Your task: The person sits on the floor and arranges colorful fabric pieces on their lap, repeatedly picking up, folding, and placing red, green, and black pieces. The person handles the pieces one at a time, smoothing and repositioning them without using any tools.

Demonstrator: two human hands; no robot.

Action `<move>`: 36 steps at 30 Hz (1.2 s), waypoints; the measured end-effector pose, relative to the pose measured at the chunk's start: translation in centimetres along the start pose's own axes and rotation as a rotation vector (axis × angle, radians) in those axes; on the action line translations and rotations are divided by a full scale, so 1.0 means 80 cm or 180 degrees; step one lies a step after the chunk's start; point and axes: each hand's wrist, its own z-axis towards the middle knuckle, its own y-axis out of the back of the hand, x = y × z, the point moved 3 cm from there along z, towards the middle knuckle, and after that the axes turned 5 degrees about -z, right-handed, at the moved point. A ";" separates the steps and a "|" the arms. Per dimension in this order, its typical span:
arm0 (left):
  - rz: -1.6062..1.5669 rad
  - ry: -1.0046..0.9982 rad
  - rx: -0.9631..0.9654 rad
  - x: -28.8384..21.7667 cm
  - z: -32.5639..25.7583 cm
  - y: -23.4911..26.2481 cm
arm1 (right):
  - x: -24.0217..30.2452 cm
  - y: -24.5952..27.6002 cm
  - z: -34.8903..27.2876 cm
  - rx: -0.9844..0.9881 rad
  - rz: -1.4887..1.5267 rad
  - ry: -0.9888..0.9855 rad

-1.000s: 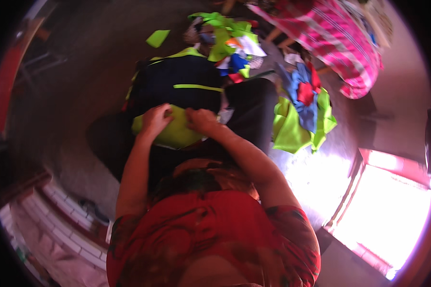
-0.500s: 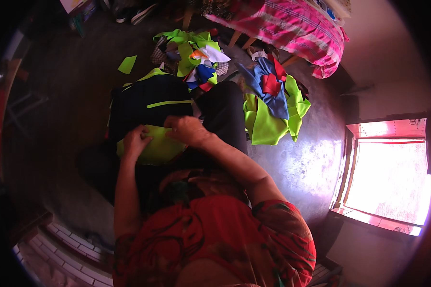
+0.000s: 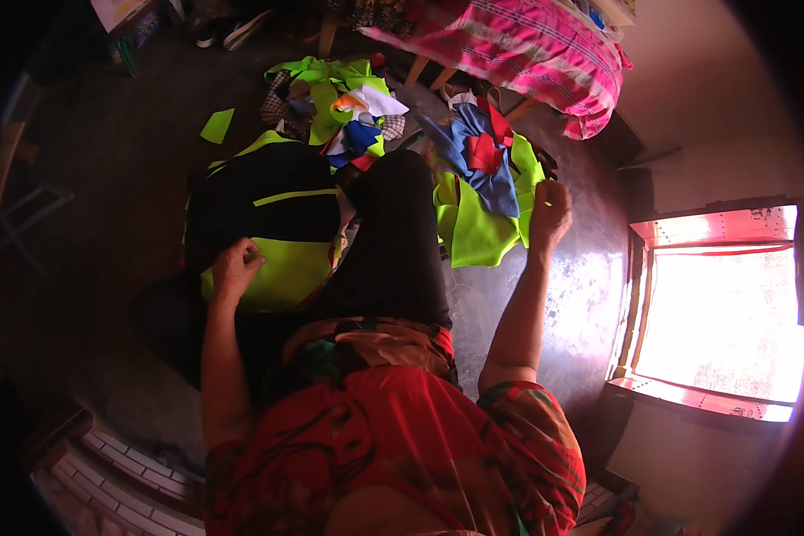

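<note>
A black cloth piece [image 3: 232, 201] with lime-green panels and a lime strip is spread over my lap. Its near lime panel [image 3: 286, 272] lies fairly flat, the upper edge running straight. My left hand [image 3: 234, 268] rests at the left end of that panel, thumb and fingers pinched; whether they grip the cloth or something finer does not show. My right hand [image 3: 552, 214] is raised well off to the right, closed in front of the right-hand scrap pile. A small bright yellow-green patch shows between its fingers; what it holds, if anything, is too small to make out.
One heap of mixed fabric scraps [image 3: 326, 103] lies ahead on the dark floor. A second heap with lime, blue and red cloth [image 3: 478, 228] is to its right. A lone lime scrap [image 3: 216, 126], a pink checked cover [image 3: 518, 54] and a bright window [image 3: 719, 313] surround me.
My right hand has left the lime panel and swung far right, its arm straightening. The panel now lies flatter. My left hand stays at the panel's left end. The whole view has shifted slightly.
</note>
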 end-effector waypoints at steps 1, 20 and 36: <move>-0.0005 -0.0048 -0.0018 -0.001 0.001 -0.001 | -0.023 0.005 0.008 -0.0063 -0.0337 -0.0098; -0.0171 -0.0091 -0.0096 0.002 0.000 0.001 | -0.134 -0.081 0.040 0.1883 -0.1063 0.0288; -0.0092 -0.0066 -0.0090 0.000 0.004 -0.002 | -0.116 -0.039 0.049 0.1366 -0.0353 0.0378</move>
